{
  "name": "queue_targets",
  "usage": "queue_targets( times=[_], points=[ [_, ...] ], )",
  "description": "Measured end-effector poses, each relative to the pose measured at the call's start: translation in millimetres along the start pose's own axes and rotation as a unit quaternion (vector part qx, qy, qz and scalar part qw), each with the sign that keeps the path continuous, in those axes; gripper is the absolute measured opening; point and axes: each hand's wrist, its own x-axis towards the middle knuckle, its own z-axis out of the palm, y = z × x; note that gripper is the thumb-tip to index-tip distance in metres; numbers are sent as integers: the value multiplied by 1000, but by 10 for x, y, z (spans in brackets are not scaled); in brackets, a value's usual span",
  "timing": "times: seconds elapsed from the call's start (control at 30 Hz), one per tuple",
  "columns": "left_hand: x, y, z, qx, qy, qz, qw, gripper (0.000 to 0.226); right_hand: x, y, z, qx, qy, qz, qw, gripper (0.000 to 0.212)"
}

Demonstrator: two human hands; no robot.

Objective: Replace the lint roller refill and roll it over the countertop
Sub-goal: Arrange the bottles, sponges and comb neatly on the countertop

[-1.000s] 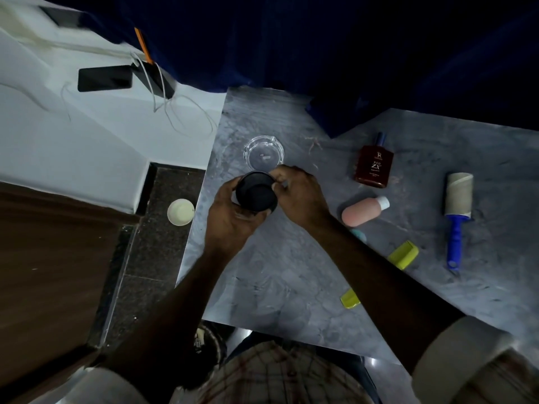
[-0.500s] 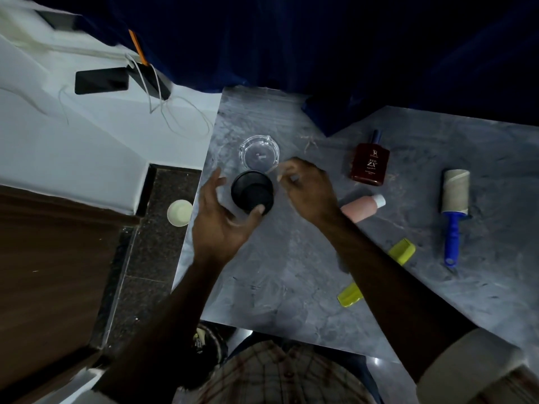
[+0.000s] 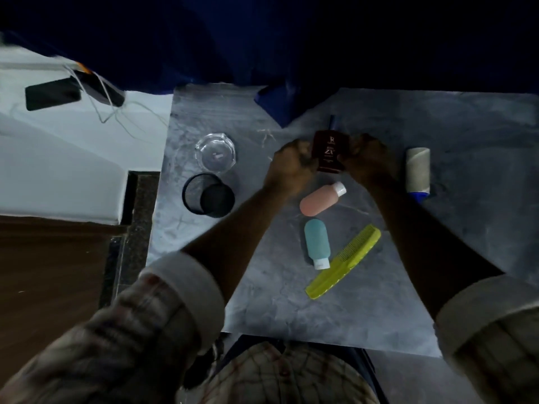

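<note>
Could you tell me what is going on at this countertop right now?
A person has both hands on a dark red perfume bottle, left hand and right hand either side. The lint roller lies untouched to its right on the grey countertop. A black mesh cup, glass ashtray, two small bottles and a comb lie around.
</note>
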Motion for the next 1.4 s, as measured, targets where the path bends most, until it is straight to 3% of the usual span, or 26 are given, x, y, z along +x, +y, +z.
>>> queue_targets(
  times=[0.23,0.37,0.47,0.63,0.73,0.83,1.0,1.2,1.3,1.4],
  points=[
    [266,67,317,54,16,-74,996,27,208,142,11,52,-85,20,995,48],
    [-31,53,369,22,47,-46,998,35,40,238,7,146,-93,-1,985,30],
    [-320,57,382,-58,124,-45,990,49,-139,165,65,173,-110,-38,978,31],
    [-583,-36,268,-151,221,-58,962,71,-293,-157,241,105,-142,-148,973,40],
    [-544,-96,137,-178,247,-76,949,75,-276,-388,368,56,-112,-206,970,35],
    [-420,-158,7,-217,265,-68,937,60,-165,-631,468,33,-93,-218,971,41],
    [-169,-292,-93,-254,285,-48,923,58,30,-903,562,-3,-97,-220,971,38],
    [-11,-299,-228,-162,325,-82,928,31,153,-1026,621,-39,-100,-240,965,43],
    [68,-296,-240,-329,309,-107,886,62,183,-1062,648,-53,-90,-238,966,44],
    [53,-307,-232,-408,243,-97,875,65,193,-1053,660,-67,-88,-233,966,47]
  ],
)
